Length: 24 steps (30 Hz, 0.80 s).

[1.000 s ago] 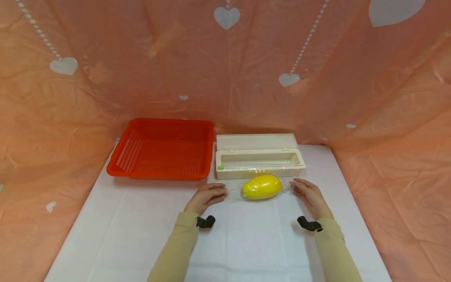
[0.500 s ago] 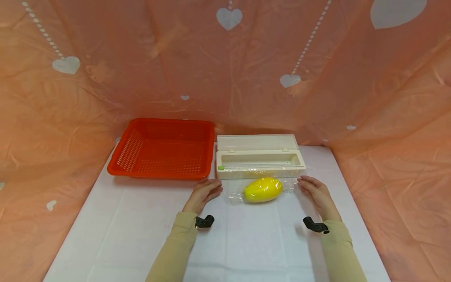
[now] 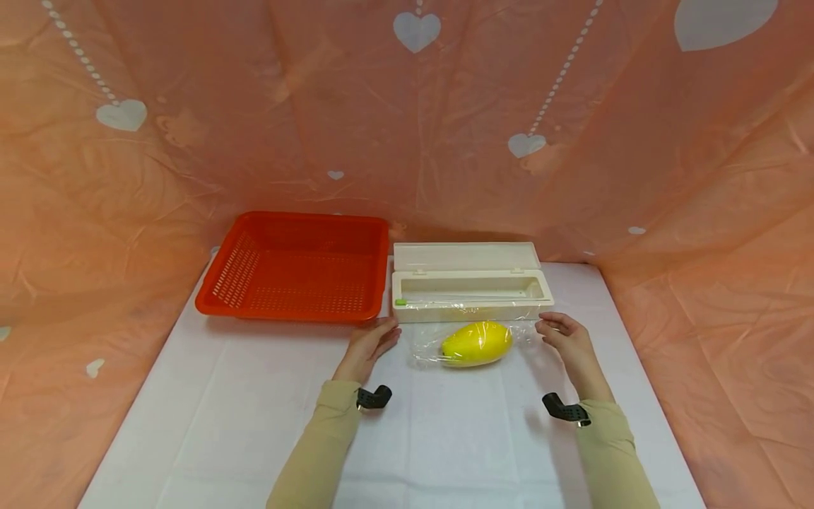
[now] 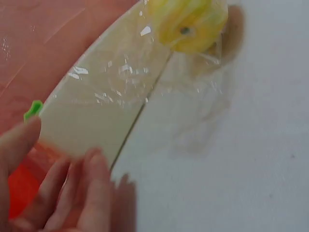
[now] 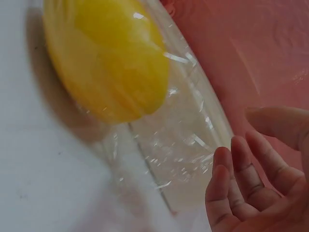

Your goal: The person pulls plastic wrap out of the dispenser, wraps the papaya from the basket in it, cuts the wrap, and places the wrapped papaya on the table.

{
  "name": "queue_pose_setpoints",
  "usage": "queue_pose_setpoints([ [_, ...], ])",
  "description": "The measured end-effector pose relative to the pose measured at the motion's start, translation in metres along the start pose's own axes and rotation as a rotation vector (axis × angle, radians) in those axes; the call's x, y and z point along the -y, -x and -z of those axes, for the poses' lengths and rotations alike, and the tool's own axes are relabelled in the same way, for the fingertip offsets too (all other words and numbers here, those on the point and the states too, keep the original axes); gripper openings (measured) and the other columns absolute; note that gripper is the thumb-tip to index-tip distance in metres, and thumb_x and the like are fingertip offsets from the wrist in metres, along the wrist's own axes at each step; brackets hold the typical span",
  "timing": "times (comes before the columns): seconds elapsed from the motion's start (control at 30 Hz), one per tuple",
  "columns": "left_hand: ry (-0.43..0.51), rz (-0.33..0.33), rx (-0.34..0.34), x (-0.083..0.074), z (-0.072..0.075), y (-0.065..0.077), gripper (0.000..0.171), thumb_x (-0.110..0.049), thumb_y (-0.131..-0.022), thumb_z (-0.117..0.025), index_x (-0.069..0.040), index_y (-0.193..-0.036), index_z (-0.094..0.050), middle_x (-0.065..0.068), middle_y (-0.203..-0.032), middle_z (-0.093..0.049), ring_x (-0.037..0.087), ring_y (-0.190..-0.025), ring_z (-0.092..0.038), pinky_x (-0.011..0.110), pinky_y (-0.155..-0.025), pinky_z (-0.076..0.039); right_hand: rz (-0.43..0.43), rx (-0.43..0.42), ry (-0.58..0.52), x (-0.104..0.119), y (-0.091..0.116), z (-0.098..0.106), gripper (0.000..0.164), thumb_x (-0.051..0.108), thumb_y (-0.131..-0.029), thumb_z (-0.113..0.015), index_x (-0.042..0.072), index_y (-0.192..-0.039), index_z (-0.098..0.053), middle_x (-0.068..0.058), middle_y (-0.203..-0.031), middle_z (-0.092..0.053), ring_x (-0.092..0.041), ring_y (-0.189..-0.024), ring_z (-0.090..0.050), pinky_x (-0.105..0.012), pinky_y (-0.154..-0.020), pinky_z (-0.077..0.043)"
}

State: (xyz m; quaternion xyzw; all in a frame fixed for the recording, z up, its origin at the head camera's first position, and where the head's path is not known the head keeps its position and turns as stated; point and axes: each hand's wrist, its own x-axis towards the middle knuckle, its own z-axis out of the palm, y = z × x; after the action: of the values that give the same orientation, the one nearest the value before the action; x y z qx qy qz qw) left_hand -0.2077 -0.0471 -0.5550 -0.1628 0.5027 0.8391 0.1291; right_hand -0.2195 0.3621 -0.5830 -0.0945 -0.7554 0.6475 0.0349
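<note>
A yellow oblong fruit [image 3: 477, 344] lies on the table under clear plastic wrap [image 3: 429, 346], which runs up to the front of a long white wrap dispenser box [image 3: 473, 312]. My left hand [image 3: 369, 346] is at the box's front left corner, fingers loosely bent and nothing between them. Its thumb appears close to the small green tab [image 4: 33, 110] in the left wrist view. By the front right corner is my right hand [image 3: 572, 351], thumb apart from its half-bent fingers [image 5: 256, 183]. The fruit [image 5: 108, 63] shows through glossy wrap in the right wrist view.
A red plastic basket [image 3: 292, 272] stands left of the box, close to the left hand. The box's lid [image 3: 466, 256] is raised at the back. Behind the white-covered table [image 3: 458, 438] hangs a pink curtain [image 3: 318, 127] with hearts.
Both hands have come off the wrap's two ends and moved outward and forward to the box's front corners. The wrapped fruit has shifted slightly toward me.
</note>
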Motion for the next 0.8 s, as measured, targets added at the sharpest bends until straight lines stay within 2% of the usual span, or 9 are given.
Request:
queue_pose_setpoints([
  [0.1,0.0,-0.036,-0.068,0.009,0.003,-0.014,0.046,-0.018,-0.067,-0.077,-0.001,-0.104,-0.056,0.011,-0.102,-0.057,0.024,-0.097,-0.057,0.031,-0.083,-0.047,0.056,0.091,-0.032,0.007,-0.007,0.0,0.04,0.026,-0.079,-0.068,0.007,-0.111,-0.056,-0.012,-0.099,-0.06,-0.02,-0.087,-0.057,-0.021,-0.067,-0.049],
  [0.17,-0.028,-0.057,-0.099,0.013,0.003,-0.019,0.052,-0.023,-0.063,-0.08,-0.003,-0.106,-0.058,0.009,-0.106,-0.058,0.02,-0.096,-0.057,0.029,-0.083,-0.047,0.067,0.16,-0.023,0.032,-0.002,-0.005,0.039,0.024,-0.082,-0.065,0.005,-0.114,-0.055,-0.014,-0.101,-0.059,-0.022,-0.089,-0.056,-0.024,-0.072,-0.049],
  [0.27,-0.046,-0.088,-0.092,0.007,-0.005,-0.01,0.06,-0.023,-0.066,-0.079,-0.003,-0.116,-0.053,0.008,-0.117,-0.055,0.019,-0.105,-0.052,0.032,-0.088,-0.043,0.075,0.261,0.02,0.081,0.013,-0.019,0.039,0.023,-0.086,-0.059,0.0,-0.117,-0.051,-0.019,-0.105,-0.057,-0.028,-0.094,-0.055,-0.03,-0.079,-0.047],
  [0.33,-0.039,-0.105,-0.092,0.004,-0.011,-0.007,0.066,-0.021,-0.067,-0.078,-0.003,-0.122,-0.048,0.009,-0.123,-0.051,0.018,-0.111,-0.048,0.035,-0.092,-0.04,0.054,0.282,0.081,0.114,0.022,-0.032,0.042,0.026,-0.087,-0.058,-0.001,-0.118,-0.048,-0.023,-0.109,-0.054,-0.032,-0.098,-0.052,-0.033,-0.083,-0.046],
  [0.4,-0.031,-0.115,-0.096,0.002,-0.016,-0.007,0.071,-0.019,-0.067,-0.078,-0.002,-0.126,-0.044,0.01,-0.127,-0.048,0.018,-0.115,-0.045,0.037,-0.094,-0.038,0.038,0.305,0.109,0.131,0.023,-0.041,0.041,0.027,-0.087,-0.057,0.001,-0.117,-0.049,-0.022,-0.111,-0.053,-0.032,-0.1,-0.051,-0.034,-0.084,-0.045],
  [0.47,-0.043,-0.103,-0.122,0.001,-0.021,-0.007,0.075,-0.02,-0.064,-0.08,-0.004,-0.128,-0.043,0.008,-0.128,-0.047,0.017,-0.117,-0.044,0.035,-0.095,-0.037,0.036,0.335,0.111,0.141,0.019,-0.05,0.038,0.025,-0.087,-0.057,0.002,-0.117,-0.049,-0.018,-0.109,-0.055,-0.031,-0.101,-0.051,-0.034,-0.084,-0.045],
  [0.6,-0.058,-0.123,-0.16,0.007,-0.024,-0.013,0.079,-0.022,-0.06,-0.082,-0.006,-0.128,-0.044,0.006,-0.128,-0.047,0.016,-0.116,-0.044,0.03,-0.094,-0.037,0.057,0.415,0.102,0.152,0.007,-0.068,0.035,0.02,-0.088,-0.056,0.0,-0.116,-0.049,-0.009,-0.103,-0.058,-0.031,-0.099,-0.052,-0.039,-0.087,-0.044],
  [0.67,-0.052,-0.152,-0.173,0.011,-0.025,-0.017,0.079,-0.02,-0.059,-0.082,-0.004,-0.127,-0.044,0.008,-0.128,-0.047,0.018,-0.116,-0.044,0.029,-0.094,-0.038,0.071,0.476,0.094,0.157,0.001,-0.079,0.034,0.018,-0.088,-0.056,-0.001,-0.116,-0.049,-0.01,-0.102,-0.058,-0.031,-0.099,-0.052,-0.042,-0.088,-0.042],
  [0.8,-0.051,-0.199,-0.182,0.022,-0.023,-0.03,0.081,-0.021,-0.058,-0.083,-0.005,-0.127,-0.045,0.01,-0.128,-0.045,0.021,-0.118,-0.043,0.029,-0.093,-0.038,0.068,0.605,0.101,0.165,-0.009,-0.101,0.033,0.016,-0.088,-0.056,0.0,-0.116,-0.05,-0.013,-0.108,-0.058,-0.031,-0.102,-0.053,-0.04,-0.09,-0.041],
])
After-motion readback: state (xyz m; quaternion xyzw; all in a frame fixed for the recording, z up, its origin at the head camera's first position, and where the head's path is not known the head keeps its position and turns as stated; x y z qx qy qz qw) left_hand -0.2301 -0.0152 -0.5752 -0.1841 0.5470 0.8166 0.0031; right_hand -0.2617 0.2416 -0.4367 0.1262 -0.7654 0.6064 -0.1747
